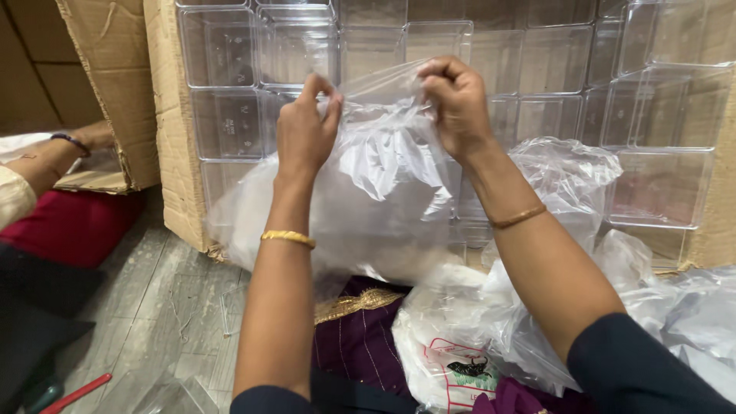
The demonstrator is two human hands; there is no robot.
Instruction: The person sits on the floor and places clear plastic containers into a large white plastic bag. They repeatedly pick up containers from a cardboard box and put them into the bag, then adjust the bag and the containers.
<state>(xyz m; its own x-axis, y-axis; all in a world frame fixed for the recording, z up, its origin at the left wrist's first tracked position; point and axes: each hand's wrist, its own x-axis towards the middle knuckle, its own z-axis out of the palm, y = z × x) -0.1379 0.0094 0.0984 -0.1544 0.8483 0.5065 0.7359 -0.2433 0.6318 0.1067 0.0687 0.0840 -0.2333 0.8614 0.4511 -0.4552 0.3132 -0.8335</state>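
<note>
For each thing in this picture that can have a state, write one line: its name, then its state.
left hand: raised, pinching the clear plastic bag's top edge
right hand: raised, gripping the same edge
clear plastic bag: held up, crumpled, hanging down
cardboard box: on its side, open toward the camera
clear plastic containers: stacked in rows inside the box, empty
loose plastic bags: piled, crumpled
red tool: lying on the floor
</note>
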